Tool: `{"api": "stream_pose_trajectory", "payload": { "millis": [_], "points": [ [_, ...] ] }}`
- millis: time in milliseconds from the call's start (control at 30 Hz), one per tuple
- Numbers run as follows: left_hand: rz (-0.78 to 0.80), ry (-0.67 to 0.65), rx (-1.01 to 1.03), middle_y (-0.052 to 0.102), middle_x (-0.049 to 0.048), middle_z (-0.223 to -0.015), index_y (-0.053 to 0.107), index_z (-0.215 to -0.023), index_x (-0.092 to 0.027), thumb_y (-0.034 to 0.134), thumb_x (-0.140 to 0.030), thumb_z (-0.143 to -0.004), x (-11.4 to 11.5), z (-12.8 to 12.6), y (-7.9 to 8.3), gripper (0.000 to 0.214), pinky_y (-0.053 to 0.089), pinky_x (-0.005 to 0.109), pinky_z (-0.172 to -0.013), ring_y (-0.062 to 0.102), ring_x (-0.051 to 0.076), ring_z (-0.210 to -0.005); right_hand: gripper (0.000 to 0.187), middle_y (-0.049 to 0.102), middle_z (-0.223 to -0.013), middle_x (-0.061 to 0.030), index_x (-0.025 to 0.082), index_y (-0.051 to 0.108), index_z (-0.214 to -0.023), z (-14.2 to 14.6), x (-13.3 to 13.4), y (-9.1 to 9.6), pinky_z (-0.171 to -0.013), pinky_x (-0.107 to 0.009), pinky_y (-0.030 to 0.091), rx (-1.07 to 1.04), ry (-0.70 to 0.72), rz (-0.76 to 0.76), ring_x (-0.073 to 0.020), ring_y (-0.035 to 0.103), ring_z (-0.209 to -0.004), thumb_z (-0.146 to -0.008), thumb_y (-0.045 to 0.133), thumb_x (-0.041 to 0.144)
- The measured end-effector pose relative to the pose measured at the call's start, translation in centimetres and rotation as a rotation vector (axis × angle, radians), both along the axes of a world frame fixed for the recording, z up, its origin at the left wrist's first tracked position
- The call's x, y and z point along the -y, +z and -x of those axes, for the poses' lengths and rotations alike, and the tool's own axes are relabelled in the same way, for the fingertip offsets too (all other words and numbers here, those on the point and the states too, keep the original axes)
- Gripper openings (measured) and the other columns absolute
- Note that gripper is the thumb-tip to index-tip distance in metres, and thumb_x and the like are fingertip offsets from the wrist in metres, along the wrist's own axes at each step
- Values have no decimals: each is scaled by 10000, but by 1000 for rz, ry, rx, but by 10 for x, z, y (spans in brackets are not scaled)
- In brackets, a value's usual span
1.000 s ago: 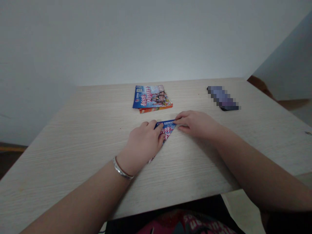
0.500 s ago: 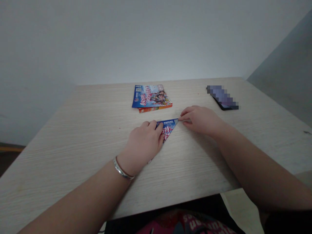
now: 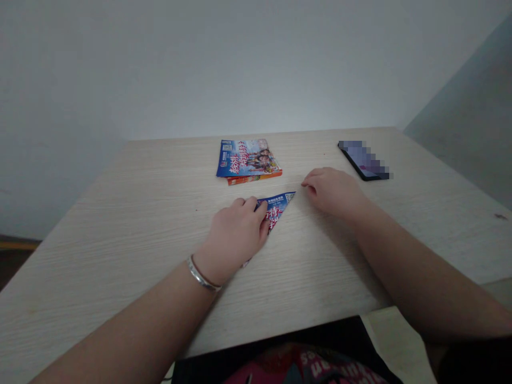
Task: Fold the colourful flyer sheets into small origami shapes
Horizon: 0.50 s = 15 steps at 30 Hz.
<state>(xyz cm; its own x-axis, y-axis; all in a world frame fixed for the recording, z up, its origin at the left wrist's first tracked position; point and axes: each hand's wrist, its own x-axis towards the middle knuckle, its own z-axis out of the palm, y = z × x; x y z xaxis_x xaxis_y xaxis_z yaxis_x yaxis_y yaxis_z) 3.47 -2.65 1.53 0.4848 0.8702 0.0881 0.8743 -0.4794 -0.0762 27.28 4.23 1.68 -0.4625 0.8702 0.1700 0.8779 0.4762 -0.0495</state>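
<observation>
A blue printed leaflet (image 3: 276, 209), folded to a triangle, lies on the table with its narrow corner to the right. Over its left part rests my left hand (image 3: 239, 230), fingers curled and holding it against the table; much of the paper is hidden beneath. My right hand (image 3: 334, 191) is just right of the pointed corner, a small gap from it. Its thumb and fingertips are closed together, and nothing shows between them.
Beyond my hands a small stack of leaflets (image 3: 248, 158) lies on the pale wooden table (image 3: 160, 186), an orange one under the blue. At the back right is a phone (image 3: 364, 160), partly blurred out. A white wall (image 3: 256, 69) stands behind the table.
My right hand has let go of the leaflet's pointed corner and moved slightly right and away from me. My left hand stays on the leaflet.
</observation>
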Motion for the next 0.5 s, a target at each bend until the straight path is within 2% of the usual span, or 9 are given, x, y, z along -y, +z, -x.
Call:
{"api": "stream_pose_trajectory", "payload": {
  "millis": [67, 133, 200, 367, 500],
  "points": [
    [-5, 2, 5, 675, 97, -1103, 651, -1202, -201, 459, -335, -999, 0, 0, 0, 311, 522, 373, -710, 628, 280, -969, 337, 758, -1138, -116, 151, 784, -1055, 7, 4, 0, -975, -405, 518, -90, 42, -17, -256, 681, -1061, -893, 492, 107],
    [-9, 0, 9, 675, 89, -1086, 659, -1167, -203, 459, -336, -999, 0, 0, -1, 293, 522, 373, -697, 631, 279, -956, 339, 764, -1130, -83, 173, 776, -1093, 17, 9, -2, -993, -349, 513, -133, 233, 40, -211, 685, -1060, -888, 517, 99],
    [-12, 1, 12, 674, 85, -1074, 664, -1140, -201, 460, -345, -999, 0, 1, -2, 287, 522, 376, -687, 633, 283, -953, 348, 760, -1152, -88, 171, 768, -1123, 25, 13, -5, -1003, -355, 509, -115, 315, 70, -211, 685, -1067, -890, 520, 97],
    [-11, 5, 6, 671, 96, -1087, 655, -1153, -185, 455, -337, -1008, 1, 0, -3, 290, 524, 376, -691, 635, 283, -966, 352, 756, -1164, -120, 124, 768, -1128, 29, 14, -10, -1027, -356, 499, -73, 325, 136, -224, 692, -1070, -882, 518, 89],
    [5, 11, -16, 672, 102, -1099, 651, -1149, -172, 435, -289, -1021, 1, -1, 0, 277, 520, 361, -694, 639, 272, -967, 327, 762, -1148, -103, 133, 780, -1078, 27, 11, -9, -1015, -332, 501, -103, 276, 171, -211, 695, -1058, -870, 532, 88]
  ]
}}
